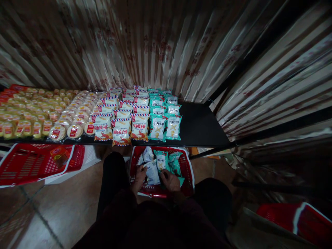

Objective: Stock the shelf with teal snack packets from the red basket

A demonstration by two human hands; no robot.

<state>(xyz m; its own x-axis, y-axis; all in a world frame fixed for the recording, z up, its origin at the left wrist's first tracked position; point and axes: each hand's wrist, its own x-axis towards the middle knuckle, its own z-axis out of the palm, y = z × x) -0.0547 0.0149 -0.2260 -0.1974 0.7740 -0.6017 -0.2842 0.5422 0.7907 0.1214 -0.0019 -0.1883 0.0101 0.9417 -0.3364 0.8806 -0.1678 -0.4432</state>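
Observation:
Both my hands reach down into a red shopping basket [188,170] on the floor below a black shelf [199,126]. My left hand [139,178] is closed on a white snack packet [151,173] at the basket's left side. My right hand [170,180] is closed around the lower end of a teal snack packet [161,160]. More teal packets [175,164] and white ones lie loose in the basket. On the shelf above, matching teal packets [166,116] stand in two rows beside red-and-blue striped packets [129,117].
Round cracker packs [74,117] and small yellow snack packs [28,114] fill the shelf's left part; its right end is bare. Stacked red baskets [31,164] sit at the left on the tiled floor, another red basket [308,223] at lower right. Curtains hang behind.

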